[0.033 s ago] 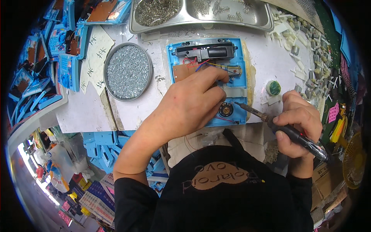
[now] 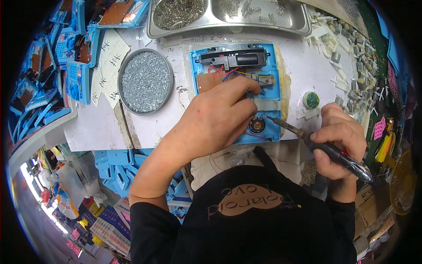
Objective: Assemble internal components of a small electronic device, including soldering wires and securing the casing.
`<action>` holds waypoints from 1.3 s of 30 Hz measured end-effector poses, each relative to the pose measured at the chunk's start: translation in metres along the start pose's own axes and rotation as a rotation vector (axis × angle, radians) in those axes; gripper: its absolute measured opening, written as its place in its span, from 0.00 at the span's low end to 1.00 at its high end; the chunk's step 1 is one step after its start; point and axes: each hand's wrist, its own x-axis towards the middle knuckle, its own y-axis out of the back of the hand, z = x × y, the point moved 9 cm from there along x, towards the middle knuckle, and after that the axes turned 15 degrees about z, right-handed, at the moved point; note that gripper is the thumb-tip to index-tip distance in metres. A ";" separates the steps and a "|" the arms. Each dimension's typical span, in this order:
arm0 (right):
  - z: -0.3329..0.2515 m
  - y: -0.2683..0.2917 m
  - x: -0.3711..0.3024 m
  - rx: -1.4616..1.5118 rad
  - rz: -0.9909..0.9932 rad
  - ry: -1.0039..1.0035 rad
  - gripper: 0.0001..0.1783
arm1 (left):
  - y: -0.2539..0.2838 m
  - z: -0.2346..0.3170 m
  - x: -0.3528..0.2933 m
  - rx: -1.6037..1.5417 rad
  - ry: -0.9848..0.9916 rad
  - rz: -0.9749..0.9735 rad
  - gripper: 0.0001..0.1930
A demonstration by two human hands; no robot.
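A blue plastic housing lies open-side up on the white worktop. Inside it are a black mechanism, a brown circuit board, red, blue and yellow wires and a small round speaker. Over its middle, my left hand is closed with curled fingers; whatever they pinch is hidden beneath them. In my right hand is a soldering iron with a black handle. It slants to the left, its tip close to the speaker's upper right; whether it touches anything I cannot tell.
To the left stands a round dish of small screws. A metal tray with springs sits at the back. Right of the housing is a small green-topped pot, with loose white plastic parts beyond. Blue housings pile up far left.
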 end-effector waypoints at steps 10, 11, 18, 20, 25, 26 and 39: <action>0.002 -0.005 0.001 0.012 -0.026 0.008 0.14 | -0.002 0.002 0.000 0.042 -0.015 -0.020 0.12; 0.003 -0.006 0.001 0.010 -0.028 0.003 0.14 | -0.003 0.002 0.000 0.043 -0.016 -0.026 0.12; 0.005 -0.013 0.002 -0.011 -0.053 0.003 0.15 | -0.003 0.006 0.002 0.077 -0.063 -0.059 0.12; 0.004 -0.014 0.003 -0.011 -0.060 -0.002 0.15 | -0.004 0.006 0.002 0.077 -0.066 -0.071 0.12; 0.004 -0.015 0.004 -0.014 -0.073 -0.005 0.15 | -0.004 0.007 0.003 0.101 -0.068 -0.093 0.12; 0.004 -0.016 0.004 -0.015 -0.073 -0.003 0.15 | -0.004 0.007 0.003 0.106 -0.070 -0.093 0.12; 0.011 -0.014 0.003 -0.021 -0.068 -0.098 0.15 | -0.005 0.008 0.002 0.127 -0.094 -0.105 0.14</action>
